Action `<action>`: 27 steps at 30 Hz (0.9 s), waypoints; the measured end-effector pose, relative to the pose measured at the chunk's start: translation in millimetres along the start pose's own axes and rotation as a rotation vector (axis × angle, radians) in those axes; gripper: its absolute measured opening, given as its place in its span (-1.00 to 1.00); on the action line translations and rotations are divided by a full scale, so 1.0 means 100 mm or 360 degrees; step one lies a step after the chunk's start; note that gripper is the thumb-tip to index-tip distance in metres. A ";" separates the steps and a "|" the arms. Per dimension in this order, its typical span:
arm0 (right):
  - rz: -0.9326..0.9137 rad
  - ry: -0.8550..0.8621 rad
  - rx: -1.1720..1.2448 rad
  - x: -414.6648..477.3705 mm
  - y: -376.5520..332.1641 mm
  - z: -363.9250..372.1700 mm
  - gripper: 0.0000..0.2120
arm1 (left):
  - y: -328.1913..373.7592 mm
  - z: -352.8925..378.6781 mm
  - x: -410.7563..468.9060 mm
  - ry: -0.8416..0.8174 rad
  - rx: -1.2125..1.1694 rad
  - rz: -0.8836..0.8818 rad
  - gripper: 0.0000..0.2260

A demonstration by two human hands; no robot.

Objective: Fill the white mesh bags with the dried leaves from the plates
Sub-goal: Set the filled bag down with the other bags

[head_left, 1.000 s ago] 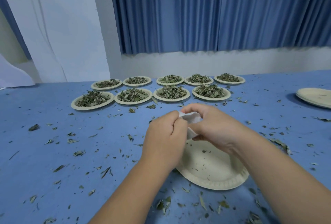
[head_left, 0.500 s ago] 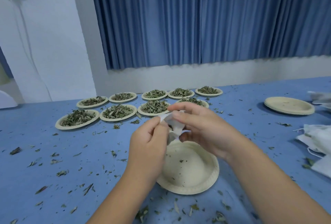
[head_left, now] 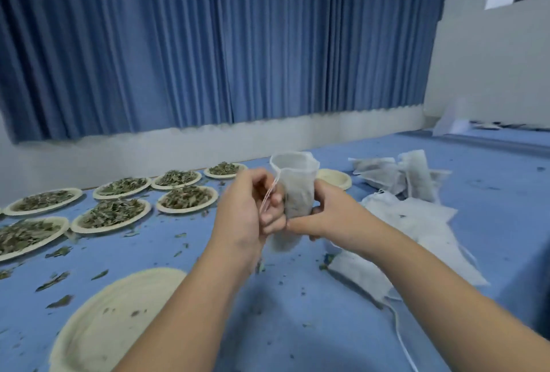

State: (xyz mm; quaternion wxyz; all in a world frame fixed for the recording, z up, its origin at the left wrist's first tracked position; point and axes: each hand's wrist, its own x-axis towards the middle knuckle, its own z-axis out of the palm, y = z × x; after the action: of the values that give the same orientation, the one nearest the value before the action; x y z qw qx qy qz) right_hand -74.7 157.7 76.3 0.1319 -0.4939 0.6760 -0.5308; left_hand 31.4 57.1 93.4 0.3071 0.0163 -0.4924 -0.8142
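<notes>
A white mesh bag (head_left: 297,190) with dark leaves inside stands upright between both hands, its mouth open at the top. My left hand (head_left: 247,217) curls round its left side and pinches the drawstring (head_left: 269,193). My right hand (head_left: 330,214) grips the bag's lower right side. Below, near the front left, lies an almost bare paper plate (head_left: 113,321) with a few crumbs. Several plates of dried leaves (head_left: 110,215) sit in two rows at the left.
A heap of white mesh bags (head_left: 416,223) lies at the right, more filled ones (head_left: 395,175) behind it. Another bare plate (head_left: 334,179) shows behind the held bag. Leaf bits litter the blue table (head_left: 297,297). A blue curtain (head_left: 223,44) hangs behind.
The view has swung to the right, so the bare plate now lies lower left. The bag has been raised upright between my hands and its mouth has opened wide.
</notes>
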 end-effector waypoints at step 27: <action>0.1021 0.1217 -0.0927 0.93 1.84 -2.09 -0.81 | -1.56 -0.14 0.74 0.0579 0.1131 -0.0165 -0.81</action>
State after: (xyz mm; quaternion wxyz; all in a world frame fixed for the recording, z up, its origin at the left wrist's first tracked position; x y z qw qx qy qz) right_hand -362.9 195.4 36.2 -0.1088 -0.0533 0.9098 -0.3969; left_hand -99.4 59.2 -20.4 0.3229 0.2901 -0.6795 -0.5915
